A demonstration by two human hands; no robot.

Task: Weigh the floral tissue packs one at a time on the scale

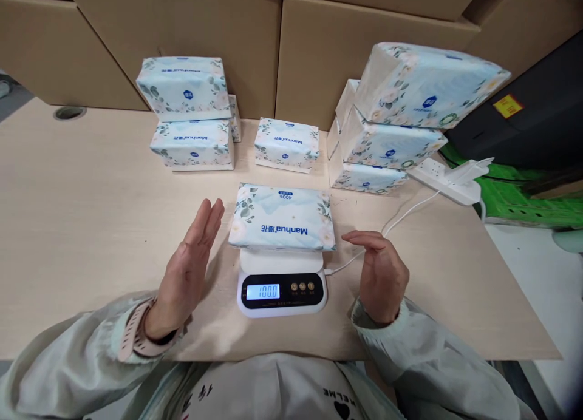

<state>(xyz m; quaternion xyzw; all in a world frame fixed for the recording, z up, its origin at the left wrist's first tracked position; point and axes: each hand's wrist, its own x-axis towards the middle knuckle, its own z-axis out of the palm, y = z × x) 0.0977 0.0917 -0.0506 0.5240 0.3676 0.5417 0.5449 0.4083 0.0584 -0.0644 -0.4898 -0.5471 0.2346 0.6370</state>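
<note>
A tissue pack (282, 216) with a floral print and blue "Manhua" lettering lies on a white digital scale (281, 263). The lit display (263, 291) reads about 100.0. My left hand (186, 268) is held up to the left of the pack, fingers straight and together, apart from it. To the right, my right hand (382, 274) is raised with its fingers stretched out toward the pack, also not touching it. Neither hand holds anything.
Tissue packs (191, 144) are stacked at back left, a single pack (286, 144) stands mid-back, and a taller stack (392, 144) rises at right. Cardboard boxes (218, 37) line the rear. A white cable (410, 210) runs from the scale toward a power strip (446, 180).
</note>
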